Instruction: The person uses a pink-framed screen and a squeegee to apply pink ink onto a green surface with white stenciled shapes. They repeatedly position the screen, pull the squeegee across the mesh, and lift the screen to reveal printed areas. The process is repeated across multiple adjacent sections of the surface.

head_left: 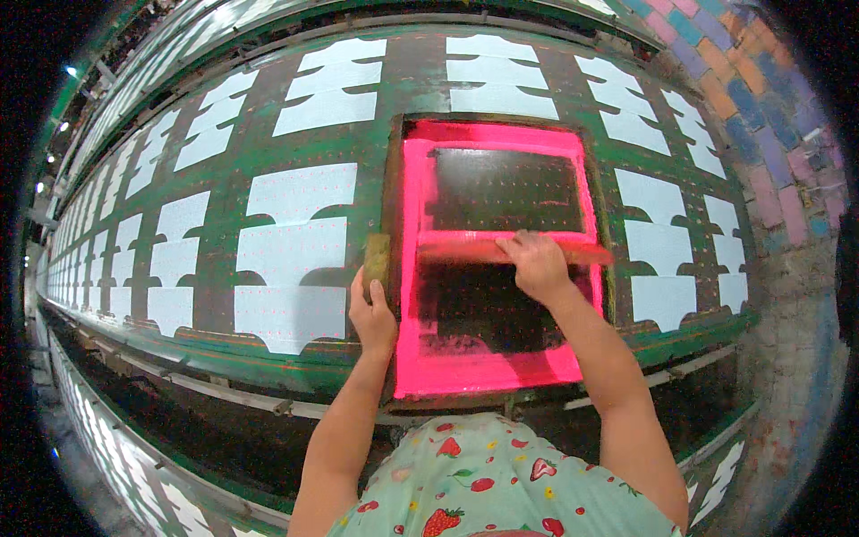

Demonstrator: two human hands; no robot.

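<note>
A screen-printing frame (391, 340) lies on the long green table, its mesh bordered in bright pink ink (488, 376). My right hand (540, 266) is closed on the upper edge of a reddish squeegee (465, 250), which spans the screen crosswise near its middle. Along the frame's left side, my left hand (373, 318) is closed around the lower end of a yellowish-green block (378, 257). Whether that block is fixed to the frame, I cannot tell. Darker mesh panels (501, 188) show above and below the squeegee.
White cut fabric pieces (291, 255) lie in rows on the green table (367, 148), left, right and beyond the frame. A metal rail (201, 387) runs along the near edge. Paving in several colours (761, 107) covers the floor at right. Other tables with white pieces stand alongside.
</note>
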